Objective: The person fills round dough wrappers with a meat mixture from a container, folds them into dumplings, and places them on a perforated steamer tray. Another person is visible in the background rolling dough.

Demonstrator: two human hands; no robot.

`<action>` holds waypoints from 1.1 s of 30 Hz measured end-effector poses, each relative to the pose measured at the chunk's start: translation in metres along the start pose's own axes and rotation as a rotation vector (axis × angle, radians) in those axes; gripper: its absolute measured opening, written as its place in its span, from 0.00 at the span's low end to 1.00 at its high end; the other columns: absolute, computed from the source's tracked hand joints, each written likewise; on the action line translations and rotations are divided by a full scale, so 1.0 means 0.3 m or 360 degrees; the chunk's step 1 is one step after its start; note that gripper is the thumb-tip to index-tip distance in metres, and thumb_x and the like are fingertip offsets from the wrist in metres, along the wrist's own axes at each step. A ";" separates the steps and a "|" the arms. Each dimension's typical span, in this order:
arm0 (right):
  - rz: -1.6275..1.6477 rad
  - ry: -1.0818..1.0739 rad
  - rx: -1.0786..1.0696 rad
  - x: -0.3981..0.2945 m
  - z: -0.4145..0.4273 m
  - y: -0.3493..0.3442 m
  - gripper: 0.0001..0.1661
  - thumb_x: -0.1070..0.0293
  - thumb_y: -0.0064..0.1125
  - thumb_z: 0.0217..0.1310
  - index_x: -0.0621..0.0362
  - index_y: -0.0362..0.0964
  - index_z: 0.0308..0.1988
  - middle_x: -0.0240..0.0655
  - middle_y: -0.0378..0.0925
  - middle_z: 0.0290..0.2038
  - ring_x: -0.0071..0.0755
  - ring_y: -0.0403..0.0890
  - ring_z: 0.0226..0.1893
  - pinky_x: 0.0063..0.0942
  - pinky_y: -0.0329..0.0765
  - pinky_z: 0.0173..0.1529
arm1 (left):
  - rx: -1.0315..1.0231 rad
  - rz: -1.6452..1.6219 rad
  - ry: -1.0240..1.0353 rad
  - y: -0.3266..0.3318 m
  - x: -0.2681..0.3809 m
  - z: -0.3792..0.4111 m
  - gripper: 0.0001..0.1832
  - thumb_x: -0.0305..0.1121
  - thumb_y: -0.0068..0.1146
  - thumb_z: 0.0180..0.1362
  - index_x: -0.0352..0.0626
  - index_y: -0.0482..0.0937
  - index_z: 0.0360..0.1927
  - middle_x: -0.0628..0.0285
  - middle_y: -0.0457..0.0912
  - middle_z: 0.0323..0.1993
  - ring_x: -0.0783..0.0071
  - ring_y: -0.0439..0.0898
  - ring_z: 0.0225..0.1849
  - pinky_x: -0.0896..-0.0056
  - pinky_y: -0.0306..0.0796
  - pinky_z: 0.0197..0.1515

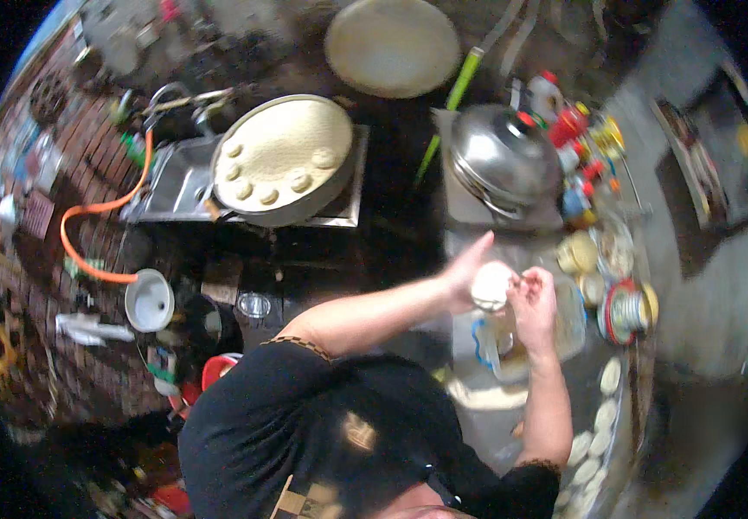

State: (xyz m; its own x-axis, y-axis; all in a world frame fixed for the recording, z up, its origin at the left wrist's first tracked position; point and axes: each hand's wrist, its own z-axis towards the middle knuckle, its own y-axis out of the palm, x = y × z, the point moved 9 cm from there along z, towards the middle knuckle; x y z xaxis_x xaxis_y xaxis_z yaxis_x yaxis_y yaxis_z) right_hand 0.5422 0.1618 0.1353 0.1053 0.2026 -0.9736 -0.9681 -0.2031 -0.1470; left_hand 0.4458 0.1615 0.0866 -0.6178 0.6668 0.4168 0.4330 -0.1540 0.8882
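Note:
A round piece of white dough, shaped like a bun, rests in my left hand, whose thumb points up and away from it. My right hand pinches the right edge of the dough with its fingertips. Below my hands is a clear plastic container with brownish contents, which I cannot make out. A long strip of dough lies on the worktop near my right forearm. Several flat dough rounds are lined up along the worktop's right edge. At the left, several shaped buns sit in a round steamer.
A lidded metal pot stands beyond my hands, with bottles and jars to its right. Left of the steamer are a steel sink and an orange hose reaching a white bucket. A large round lid or pan lies farther off.

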 end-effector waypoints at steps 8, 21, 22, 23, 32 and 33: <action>-0.0915 -0.1100 -0.1049 -0.194 0.149 0.780 0.38 0.64 0.76 0.36 0.52 0.72 0.53 0.40 0.76 0.47 0.44 0.79 0.48 0.36 0.77 0.53 | 0.0358 -0.0549 0.0287 -0.330 0.292 -0.434 0.38 0.71 0.35 0.62 0.54 0.63 0.64 0.63 0.80 0.47 0.63 0.83 0.44 0.53 0.79 0.46; 0.0222 0.0753 -0.1336 0.272 0.973 2.185 0.39 0.74 0.61 0.50 0.56 0.59 0.63 0.41 0.76 0.46 0.32 0.81 0.39 0.27 0.78 0.39 | 0.0985 -0.0642 0.0908 -1.194 0.467 -1.338 0.39 0.66 0.31 0.66 0.56 0.45 0.74 0.40 0.74 0.56 0.44 0.80 0.50 0.42 0.76 0.50; -0.0034 0.0600 -0.1335 0.246 1.045 2.307 0.37 0.70 0.63 0.51 0.58 0.62 0.62 0.39 0.77 0.45 0.31 0.81 0.39 0.28 0.77 0.39 | 0.1031 -0.0669 0.0958 -1.224 0.462 -1.381 0.39 0.66 0.30 0.66 0.56 0.45 0.73 0.40 0.74 0.55 0.44 0.80 0.50 0.42 0.76 0.50; -0.0078 0.0370 -0.1255 0.253 1.128 2.408 0.35 0.68 0.64 0.52 0.59 0.64 0.61 0.40 0.78 0.45 0.32 0.81 0.40 0.28 0.77 0.40 | 0.1056 -0.0688 0.0983 -1.256 0.464 -1.414 0.39 0.66 0.30 0.66 0.56 0.45 0.73 0.40 0.75 0.55 0.44 0.80 0.50 0.42 0.76 0.49; -0.1261 -0.0265 -0.1112 0.375 1.338 2.947 0.37 0.59 0.60 0.48 0.44 0.66 0.61 0.53 0.67 0.56 0.54 0.76 0.53 0.39 0.73 0.57 | 0.1281 -0.0957 0.1107 -1.384 0.448 -1.586 0.32 0.62 0.31 0.68 0.57 0.53 0.69 0.42 0.76 0.52 0.47 0.81 0.47 0.45 0.78 0.46; -0.1350 -0.0250 -0.1134 0.396 1.339 2.965 0.37 0.59 0.59 0.48 0.44 0.65 0.62 0.54 0.65 0.57 0.54 0.75 0.54 0.39 0.73 0.57 | 0.1290 -0.0974 0.1113 -1.385 0.454 -1.594 0.33 0.62 0.32 0.68 0.55 0.51 0.70 0.43 0.76 0.51 0.48 0.81 0.46 0.47 0.79 0.44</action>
State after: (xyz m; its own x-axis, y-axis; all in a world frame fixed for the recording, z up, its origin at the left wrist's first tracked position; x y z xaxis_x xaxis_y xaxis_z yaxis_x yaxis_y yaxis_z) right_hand -0.3979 0.3901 -0.0409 0.5909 0.6445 -0.4852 -0.2396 -0.4341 -0.8684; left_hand -0.1321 -0.0325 -0.1331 -0.9724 -0.1020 0.2097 0.0767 0.7092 0.7008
